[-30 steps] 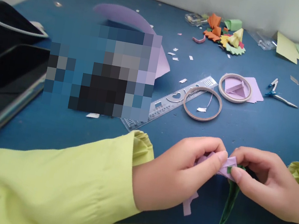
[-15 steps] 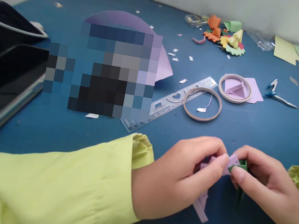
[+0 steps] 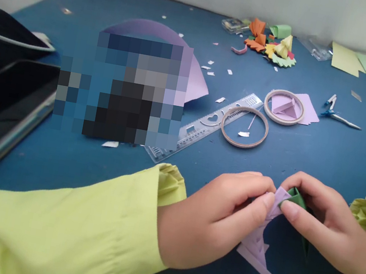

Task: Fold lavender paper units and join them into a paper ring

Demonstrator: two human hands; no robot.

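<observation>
Near the table's front edge, my left hand (image 3: pixel 221 219) pinches a folded lilac paper piece (image 3: pixel 255 244) between thumb and fingers. The piece hangs below that hand in linked, pleated folds. From the right, my right hand (image 3: pixel 329 229) grips a folded dark green paper piece (image 3: pixel 296 198), its thumb pressed on it. The green paper meets the upper end of the lilac piece between my two thumbs. A green point also shows below my right hand. My fingers hide how the two papers join.
Beyond my hands lie two tape rolls (image 3: pixel 241 146), a clear ruler (image 3: pixel 192 133), lilac squares (image 3: pixel 311 113) and small blue-handled scissors (image 3: pixel 342 119). Colourful folded paper (image 3: pixel 283 51) is at the back. A dark phone-like device (image 3: pixel 3 110) lies left; part of the view is pixelated.
The lilac piece has swung and shows more of its folds below my left hand. The green piece has turned in my right hand, its point now angled down to the right.
</observation>
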